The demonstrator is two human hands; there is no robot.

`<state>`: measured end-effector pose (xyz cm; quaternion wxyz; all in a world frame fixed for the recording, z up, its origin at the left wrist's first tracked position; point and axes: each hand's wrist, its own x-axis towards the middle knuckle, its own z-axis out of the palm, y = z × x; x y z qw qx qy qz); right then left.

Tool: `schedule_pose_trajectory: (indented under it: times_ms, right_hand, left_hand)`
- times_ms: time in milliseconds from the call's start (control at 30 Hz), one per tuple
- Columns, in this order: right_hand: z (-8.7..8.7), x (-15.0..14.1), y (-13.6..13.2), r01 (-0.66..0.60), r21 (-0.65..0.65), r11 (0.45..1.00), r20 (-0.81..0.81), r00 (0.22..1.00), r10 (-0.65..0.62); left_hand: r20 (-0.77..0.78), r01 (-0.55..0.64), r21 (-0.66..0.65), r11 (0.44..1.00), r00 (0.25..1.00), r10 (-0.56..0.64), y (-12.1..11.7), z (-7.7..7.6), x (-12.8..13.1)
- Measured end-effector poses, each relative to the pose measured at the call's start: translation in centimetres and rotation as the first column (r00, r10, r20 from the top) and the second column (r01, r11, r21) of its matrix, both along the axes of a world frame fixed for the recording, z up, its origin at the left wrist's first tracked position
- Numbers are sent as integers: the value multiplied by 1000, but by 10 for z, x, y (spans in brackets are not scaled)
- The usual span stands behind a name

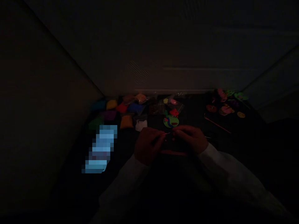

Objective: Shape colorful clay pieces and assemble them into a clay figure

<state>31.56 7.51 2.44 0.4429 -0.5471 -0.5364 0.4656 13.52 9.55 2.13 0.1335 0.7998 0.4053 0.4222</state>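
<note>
In dim light my left hand pinches a thin pale sliver whose tip points right; its exact kind is too dark to tell. My right hand is closed in a pinch just across from that tip, and whatever its fingertips hold is hidden. Beyond both hands lies a round green clay piece with blue, red and brown parts on it. A red clay shape sits at its far edge. Tiny pink bits lie between the hands, and a long pink strip is nearer to me.
Bags of coloured clay, such as a blue one, an orange one and a white one, cover the back left. A bright pixelated screen lies left. Flower-like clay pieces and a pink stick are at right.
</note>
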Motion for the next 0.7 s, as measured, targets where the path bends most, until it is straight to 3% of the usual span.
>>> schedule_pose_trajectory:
  times_ms: [67, 167, 267, 333, 367, 467, 600, 700]
  right_hand:
    - [13, -3, 8, 28, 5, 1000, -62, 998, -28]
    - [44, -3, 25, 61, 135, 989, -112, 993, -46]
    - [81, -1, 42, 120, 349, 929, -171, 983, -63]
    - [100, 2, 51, 160, 486, 859, -245, 969, -42]
    - [107, 4, 54, 177, 539, 823, -278, 960, -25]
    - [118, 9, 58, 245, 616, 749, -346, 938, -22]
    - [123, 8, 49, 286, 607, 742, -301, 946, -118]
    - [129, 2, 36, 243, 621, 745, -160, 970, -183]
  left_hand:
    - [73, -21, -80, 997, 997, 27, 5, 18, 3]
    - [258, -80, -188, 979, 958, 128, 19, 52, 11]
    - [554, 50, -245, 968, 827, 97, 36, 88, 21]
    - [633, 154, -252, 955, 773, 42, 45, 108, 28]
    - [626, 195, -254, 948, 780, 8, 47, 116, 30]
    - [564, 158, -199, 967, 825, -19, 48, 133, 33]
    - [446, -13, -120, 993, 893, 65, 42, 139, 27]
    - [339, -29, 38, 999, 941, 14, 39, 138, 20]
